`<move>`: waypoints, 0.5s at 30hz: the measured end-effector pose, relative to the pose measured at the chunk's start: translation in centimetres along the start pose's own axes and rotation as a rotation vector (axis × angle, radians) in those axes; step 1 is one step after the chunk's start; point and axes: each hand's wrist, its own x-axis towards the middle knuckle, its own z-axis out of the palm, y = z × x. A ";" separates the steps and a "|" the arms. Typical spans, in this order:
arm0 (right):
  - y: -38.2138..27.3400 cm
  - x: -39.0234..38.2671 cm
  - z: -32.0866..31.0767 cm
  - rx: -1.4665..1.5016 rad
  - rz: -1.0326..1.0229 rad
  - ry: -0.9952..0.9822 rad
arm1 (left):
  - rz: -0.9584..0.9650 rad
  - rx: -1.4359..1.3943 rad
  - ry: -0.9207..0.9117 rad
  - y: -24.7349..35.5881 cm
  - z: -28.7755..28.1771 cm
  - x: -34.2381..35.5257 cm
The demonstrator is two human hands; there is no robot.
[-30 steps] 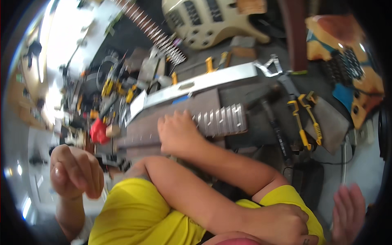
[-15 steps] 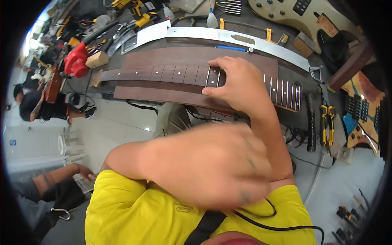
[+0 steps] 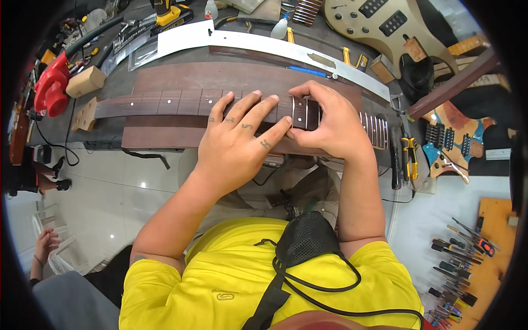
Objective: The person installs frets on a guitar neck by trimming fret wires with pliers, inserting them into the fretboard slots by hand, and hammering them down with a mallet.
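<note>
A guitar neck (image 3: 151,104) with dot inlays lies across a flat brown board (image 3: 170,74), metal frets fitted toward its right end. My left hand (image 3: 236,143) rests on the fretboard with its fingers spread, the index fingertip by a metal fret (image 3: 293,110) near the middle. Just right of it my right hand (image 3: 335,124) grips the neck across its width, thumb on the near edge and fingers at the far one. A long metal bar (image 3: 256,47) and a thin blue tool (image 3: 308,72) lie behind the board.
A red blower (image 3: 50,91) and wooden block (image 3: 85,82) are left; two guitar bodies (image 3: 352,16) (image 3: 448,151), a dark hammer-like tool (image 3: 396,165) and yellow-handled pliers (image 3: 408,159) are right. A tool rack (image 3: 489,275) is lower right. Other people (image 3: 41,250) are at the left edge.
My left hand, blurred over my chest half a second ago, has moved forward onto the fretboard. My right hand still grips the neck. The head view has shifted from its earlier tilted angle.
</note>
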 end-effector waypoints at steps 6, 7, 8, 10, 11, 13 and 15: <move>-1.8 0.4 0.2 -0.041 0.090 -0.042 | -0.015 -0.035 0.060 -0.2 0.1 -0.1; -1.9 0.4 0.2 -0.058 0.087 -0.043 | -0.026 -0.049 0.068 -0.2 0.1 -0.1; -2.1 0.5 0.2 -0.071 0.091 -0.053 | -0.040 -0.066 0.065 -0.2 0.1 -0.1; -2.4 0.7 0.1 -0.108 0.106 -0.072 | -0.054 -0.092 0.067 -0.1 0.1 0.0; -2.5 0.8 0.0 -0.116 0.111 -0.073 | -0.069 -0.097 0.049 -0.1 0.1 0.1; -2.8 1.1 -0.2 -0.167 0.112 -0.106 | -0.074 -0.104 0.033 0.0 0.1 0.3; -3.3 1.4 -0.6 -0.165 0.125 -0.128 | -0.120 -0.123 -0.015 0.1 -0.1 0.5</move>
